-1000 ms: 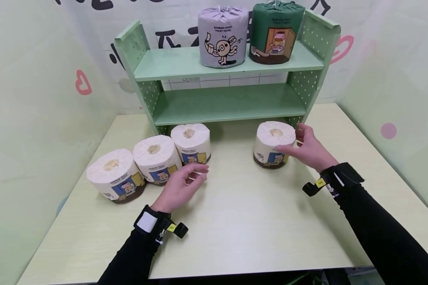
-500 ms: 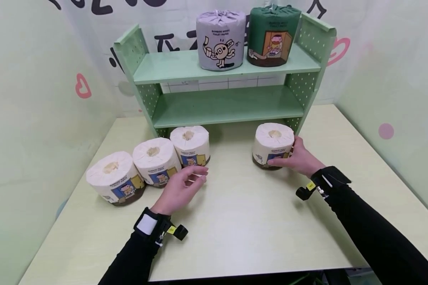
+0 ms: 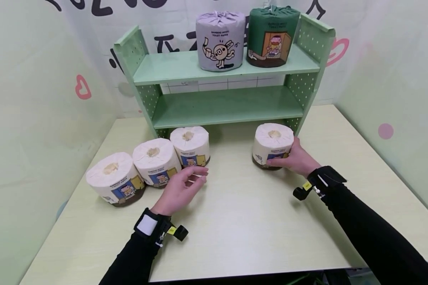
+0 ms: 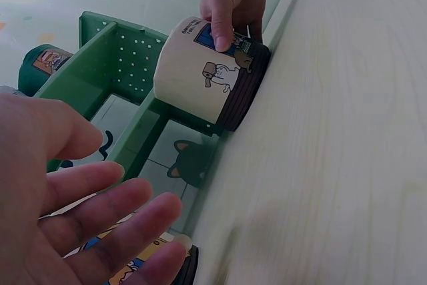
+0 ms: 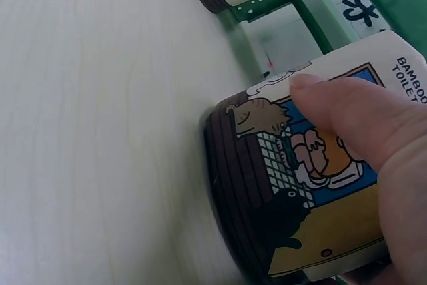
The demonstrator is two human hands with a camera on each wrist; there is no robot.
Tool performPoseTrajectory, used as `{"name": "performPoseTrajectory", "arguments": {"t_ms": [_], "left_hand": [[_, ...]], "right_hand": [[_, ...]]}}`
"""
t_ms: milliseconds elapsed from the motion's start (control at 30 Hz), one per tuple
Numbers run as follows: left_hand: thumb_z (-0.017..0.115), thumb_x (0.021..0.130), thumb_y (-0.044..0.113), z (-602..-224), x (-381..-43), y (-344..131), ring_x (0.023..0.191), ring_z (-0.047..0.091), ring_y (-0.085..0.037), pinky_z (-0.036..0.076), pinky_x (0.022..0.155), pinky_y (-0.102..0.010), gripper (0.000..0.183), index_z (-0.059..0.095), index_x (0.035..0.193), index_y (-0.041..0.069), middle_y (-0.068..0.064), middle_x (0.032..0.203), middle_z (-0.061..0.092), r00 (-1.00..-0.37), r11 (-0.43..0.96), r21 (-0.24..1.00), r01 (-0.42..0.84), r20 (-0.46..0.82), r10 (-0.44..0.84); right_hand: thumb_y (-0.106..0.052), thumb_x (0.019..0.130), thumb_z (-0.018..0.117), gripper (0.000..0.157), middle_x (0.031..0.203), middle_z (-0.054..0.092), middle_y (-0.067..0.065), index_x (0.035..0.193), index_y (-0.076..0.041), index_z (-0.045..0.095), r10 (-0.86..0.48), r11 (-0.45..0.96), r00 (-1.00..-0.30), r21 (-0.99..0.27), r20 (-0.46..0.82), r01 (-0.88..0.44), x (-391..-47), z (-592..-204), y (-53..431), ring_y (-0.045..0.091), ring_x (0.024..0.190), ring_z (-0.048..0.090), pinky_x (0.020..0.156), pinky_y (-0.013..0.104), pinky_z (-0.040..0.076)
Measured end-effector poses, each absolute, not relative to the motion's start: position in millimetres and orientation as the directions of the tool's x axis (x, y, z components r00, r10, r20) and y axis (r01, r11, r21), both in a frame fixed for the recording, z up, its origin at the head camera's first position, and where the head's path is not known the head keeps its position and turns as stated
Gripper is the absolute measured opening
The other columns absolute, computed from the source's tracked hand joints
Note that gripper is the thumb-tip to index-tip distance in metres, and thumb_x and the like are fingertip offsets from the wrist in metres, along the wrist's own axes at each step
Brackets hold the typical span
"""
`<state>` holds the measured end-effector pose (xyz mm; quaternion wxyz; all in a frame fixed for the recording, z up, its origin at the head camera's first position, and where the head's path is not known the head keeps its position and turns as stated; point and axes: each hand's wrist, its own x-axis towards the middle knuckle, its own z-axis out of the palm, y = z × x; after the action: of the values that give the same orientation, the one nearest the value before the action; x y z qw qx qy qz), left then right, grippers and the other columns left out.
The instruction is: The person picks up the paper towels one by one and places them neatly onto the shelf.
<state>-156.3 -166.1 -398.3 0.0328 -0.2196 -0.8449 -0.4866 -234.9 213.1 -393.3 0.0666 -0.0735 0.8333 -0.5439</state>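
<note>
Between fingers [image 3: 297, 143] of the right hand [image 3: 300, 160], a white roll [image 3: 270, 145] sits gripped; left hand [image 3: 180, 190] relaxed

Arms [image 3: 371, 227] forward, left grip [image 3: 180, 190] relaxed, right grip [image 3: 297, 159] curled

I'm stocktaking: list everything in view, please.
Table: 1, pale, foreground.
Rack: 1, green, table's back.
Lilac roll: 1, lilac, rack's top shelf.
Green roll: 1, green and brown, same shelf.
White rolls: 3, white, table's left.
Held roll: 1, white, right side.
Walls: 3, pale, behind and beside table.
Dark items: count unclear, below table edge.
Wrist cameras: 2, black, strapped to arms.
Sleeves: 2, black, both arms.
Left hand: 1, bare, beside white rolls.
Right hand: 1, bare, gripping held roll.
</note>
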Motion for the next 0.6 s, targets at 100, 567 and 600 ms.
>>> {"name": "performPoseTrajectory", "arguments": {"t_ms": [100,567,600], "left_hand": [[0.062,0.100,0.017,-398.7,-156.7,-166.0,0.092,0.063,-0.010,0.055,0.078,-0.040,0.020,0.066,0.120,0.019,0.006,0.114,0.066,-0.902,0.432,0.807,0.402,0.267,0.340],[0.062,0.100,0.017,-397.6,-155.9,-166.0,0.092,0.063,-0.012,0.054,0.078,-0.041,0.020,0.066,0.120,0.018,-0.001,0.115,0.067,-0.902,0.429,0.810,0.401,0.267,0.339],[0.062,0.100,0.017,-397.6,-155.8,-166.1,0.092,0.063,-0.011,0.055,0.078,-0.041,0.020,0.066,0.120,0.018,0.000,0.115,0.067,-0.902,0.430,0.809,0.400,0.267,0.338]], "right_hand": [[-0.026,0.070,0.093,0.120,0.145,0.029,0.021,0.151,-0.002,0.007,-0.173,0.422,-0.985,-0.905,-0.018,-0.058,-234.6,-394.8,213.7,0.031,0.129,0.033,0.112,0.053,0.022],[-0.038,0.072,0.090,0.114,0.142,0.040,0.015,0.152,-0.006,0.015,-0.137,0.471,-0.990,-0.879,0.014,-0.077,-232.0,-393.9,213.7,0.029,0.125,0.038,0.109,0.055,0.027],[-0.038,0.072,0.090,0.113,0.142,0.041,0.015,0.151,-0.006,0.016,-0.138,0.472,-0.990,-0.878,0.016,-0.080,-231.8,-393.5,213.8,0.029,0.125,0.038,0.108,0.055,0.027]]}}
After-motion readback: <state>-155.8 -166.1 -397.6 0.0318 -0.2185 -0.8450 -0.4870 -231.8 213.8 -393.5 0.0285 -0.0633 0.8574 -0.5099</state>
